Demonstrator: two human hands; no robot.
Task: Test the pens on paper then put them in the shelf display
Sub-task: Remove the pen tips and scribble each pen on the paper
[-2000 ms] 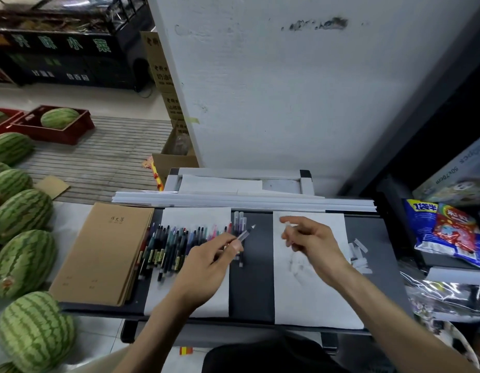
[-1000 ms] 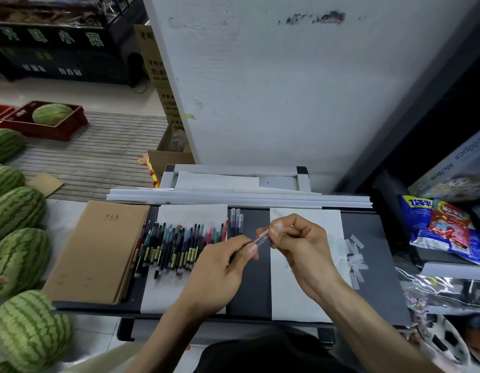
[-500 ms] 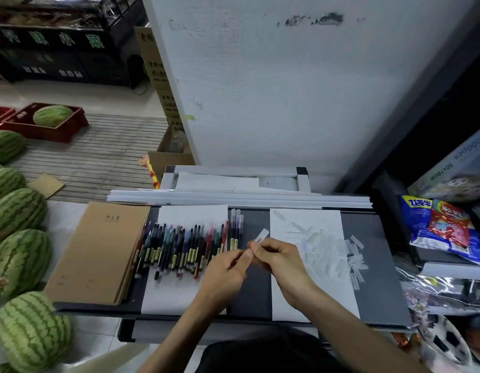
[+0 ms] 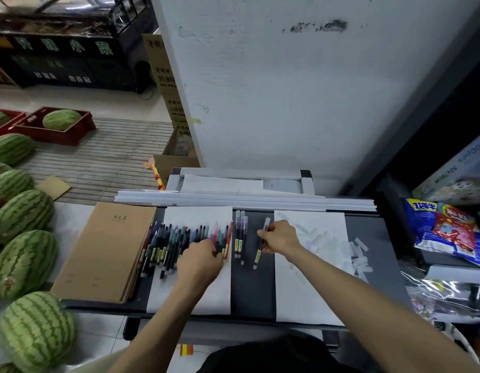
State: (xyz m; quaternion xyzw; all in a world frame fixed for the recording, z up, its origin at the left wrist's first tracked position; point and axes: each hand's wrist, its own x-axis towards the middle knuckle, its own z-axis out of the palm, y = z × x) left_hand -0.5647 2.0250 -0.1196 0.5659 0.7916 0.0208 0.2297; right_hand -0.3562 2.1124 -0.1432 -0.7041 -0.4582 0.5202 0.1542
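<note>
We are pinching a capped pen (image 4: 258, 253) in our right hand (image 4: 282, 238). The thumb and forefinger are pressing together on the upper barrel just below the frosted cap, and the other fingers are curling in behind. The cap is poking out past the fingertips, and the labelled lower barrel is hanging below the thumb, over the dark shelf top (image 4: 252, 292) and just beside the test sheet (image 4: 308, 292) lying beneath that wrist. Our left hand (image 4: 202, 261) is resting knuckles-up on the row of pens (image 4: 169, 240) spread across the other sheet (image 4: 196, 216), with its fingers bending down among the barrels. We cannot tell whether they are gripping one, since the back of the hand is hiding the tips. Three pens (image 4: 240, 235) are lying side by side between the two sets of fingers, apart from the row. We are judging the pen to be light, stiff and smooth-walled, so we are expecting it to roll freely and to slip if held by one end. Taking it near mid-barrel, thumb opposite two fingertips, is looking safest, and the cap is probably calling for a straight pull. Small pale strips (image 4: 360, 254) are lying scattered beyond the right knuckles.
</note>
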